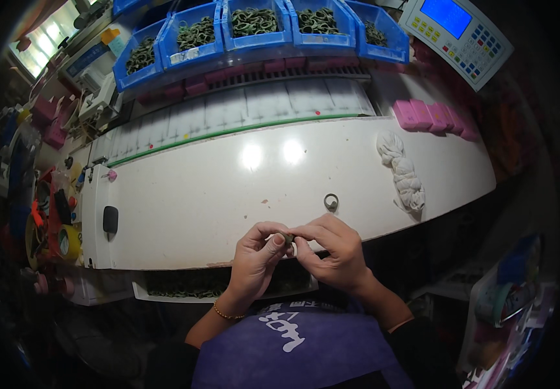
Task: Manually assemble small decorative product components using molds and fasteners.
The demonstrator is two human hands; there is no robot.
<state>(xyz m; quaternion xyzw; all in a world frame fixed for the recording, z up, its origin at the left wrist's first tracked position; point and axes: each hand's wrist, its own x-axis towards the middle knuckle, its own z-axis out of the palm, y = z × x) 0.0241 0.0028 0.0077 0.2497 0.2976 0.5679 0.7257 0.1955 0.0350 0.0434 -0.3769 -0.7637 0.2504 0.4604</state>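
Note:
My left hand [257, 253] and my right hand [333, 251] meet just above the near edge of the white table [202, 201]. Both pinch a small dark greenish piece [288, 239], mostly covered by the fingers, so its full shape is hidden. Just beyond my right hand lies a dark green ring [331, 202] with a thicker part on its near side. Under the table edge, partly behind my left wrist, a white tray [138, 290] holds many similar dark green pieces.
Several blue bins [194, 54] of dark green ring-like pieces line the back. A twisted white cloth [402, 172] and pink blocks [430, 117] lie at the right. A control panel [461, 39] with a blue screen stands back right. Tape rolls [69, 242] and tools crowd the left.

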